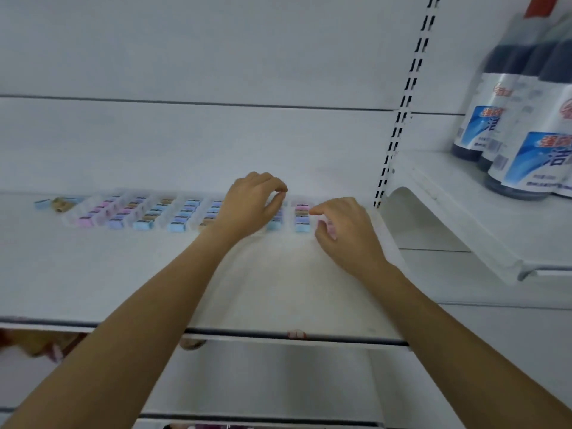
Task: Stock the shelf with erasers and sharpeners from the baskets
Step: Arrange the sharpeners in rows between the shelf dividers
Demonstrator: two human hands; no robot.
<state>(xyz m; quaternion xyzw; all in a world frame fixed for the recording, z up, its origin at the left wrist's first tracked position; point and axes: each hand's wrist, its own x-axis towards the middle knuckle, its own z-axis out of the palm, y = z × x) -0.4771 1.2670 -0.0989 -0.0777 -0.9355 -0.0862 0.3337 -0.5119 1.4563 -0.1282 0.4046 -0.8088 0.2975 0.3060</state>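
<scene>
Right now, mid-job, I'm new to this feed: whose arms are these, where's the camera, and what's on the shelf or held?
No machine here: these are a person's two bare arms, seen from one wide-angle camera worn on their head, looking forward and down. Both reach onto a white shelf. Along its back lie rows of small pastel blocks, pink, blue and tan: erasers or sharpeners, too blurred to tell which. The left hand hovers over the rows, thumb and forefinger drawn together; whether it holds anything is unclear. The right hand curls at the rows' right end, a pink block between thumb and fingers, grip unclear. Dark bottles with blue-and-white labels stand on the neighbouring shelf to the right.
</scene>
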